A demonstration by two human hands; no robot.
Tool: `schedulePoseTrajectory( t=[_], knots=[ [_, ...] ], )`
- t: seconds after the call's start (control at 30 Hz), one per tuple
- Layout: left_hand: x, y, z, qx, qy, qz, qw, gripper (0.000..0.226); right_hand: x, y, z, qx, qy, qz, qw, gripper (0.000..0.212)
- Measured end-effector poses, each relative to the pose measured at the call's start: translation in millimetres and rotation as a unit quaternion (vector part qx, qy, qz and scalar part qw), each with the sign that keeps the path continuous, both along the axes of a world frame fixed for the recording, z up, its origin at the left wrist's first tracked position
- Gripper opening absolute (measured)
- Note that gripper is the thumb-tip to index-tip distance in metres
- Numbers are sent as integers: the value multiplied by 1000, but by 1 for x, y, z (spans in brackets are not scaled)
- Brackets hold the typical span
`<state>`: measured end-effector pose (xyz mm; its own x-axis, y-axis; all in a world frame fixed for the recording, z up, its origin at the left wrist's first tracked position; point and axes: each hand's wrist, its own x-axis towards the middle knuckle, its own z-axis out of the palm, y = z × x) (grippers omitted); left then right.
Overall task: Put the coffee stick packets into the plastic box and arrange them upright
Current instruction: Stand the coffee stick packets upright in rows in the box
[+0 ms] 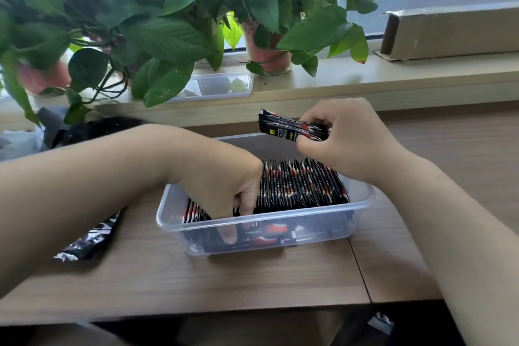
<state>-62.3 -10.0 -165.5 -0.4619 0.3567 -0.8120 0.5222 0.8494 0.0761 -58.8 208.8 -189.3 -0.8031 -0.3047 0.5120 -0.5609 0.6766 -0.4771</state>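
A clear plastic box (pixel 362 199) sits on the wooden table in the middle of the head view. Inside it, a row of black, red and white coffee stick packets (pixel 303 185) stands on edge across its right half. My left hand (pixel 222 182) reaches down into the box's left part, its fingers curled round packets at the row's left end. My right hand (pixel 345 137) hovers above the far rim and pinches a small bundle of packets (pixel 289 128), held roughly level.
A torn foil bag (pixel 90 236) lies on the table left of the box, under my left forearm. A second clear container (pixel 222 87) and potted plants (pixel 266 50) stand on the windowsill behind. A long cardboard box (pixel 455 34) lies at the back right.
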Motion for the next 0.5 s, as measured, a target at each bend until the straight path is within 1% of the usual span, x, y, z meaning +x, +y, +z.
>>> schedulePoseTrajectory(
  t=[0.03, 0.07, 0.1, 0.13, 0.17, 0.2, 0.27, 0.3, 0.33, 0.4, 0.43, 0.47, 0.5],
  knots=[
    [15, 12, 7, 32, 61, -39, 997, 40, 0, 0, 0, 1, 2, 0, 1000, 7],
    [22, 14, 14, 87, 103, -35, 990, 23, -1, 0, -1, 2, 4, 1, 1000, 7],
    [24, 11, 12, 77, 132, -64, 986, 15, -1, 0, -1, 1, 5, 2, 1000, 7],
    [31, 10, 13, 106, 142, -71, 982, 11, -1, 0, -1, 0, 6, 3, 1000, 8],
    [31, 13, 9, 123, 130, -64, 982, 6, -1, 0, -2, -1, 7, 3, 1000, 8],
    [33, 16, 6, 147, 142, -68, 977, 3, -1, 0, -2, -2, 9, 2, 1000, 8],
    [25, 11, 0, 236, 165, -74, 955, 8, -2, 0, -2, -1, 16, 1, 1000, 9],
    [23, 10, 2, 274, 147, -60, 949, 12, -3, 0, -2, 0, 18, 0, 1000, 9],
    [24, 10, 2, 281, 119, -41, 951, 18, -3, 0, -3, 0, 19, -1, 1000, 9],
    [26, 25, -8, 269, 65, 9, 961, 25, -3, 0, -3, -4, 21, -4, 1000, 8],
    [22, 32, -15, 253, 57, 20, 966, 25, -3, 0, -4, -5, 24, -4, 1000, 8],
    [25, 33, -20, 230, 48, -14, 972, 29, -3, 0, -4, -6, 26, -4, 1000, 9],
    [20, 34, -25, 204, 76, -44, 975, 33, -2, 0, -4, -5, 28, -3, 1000, 9]
  ],
)
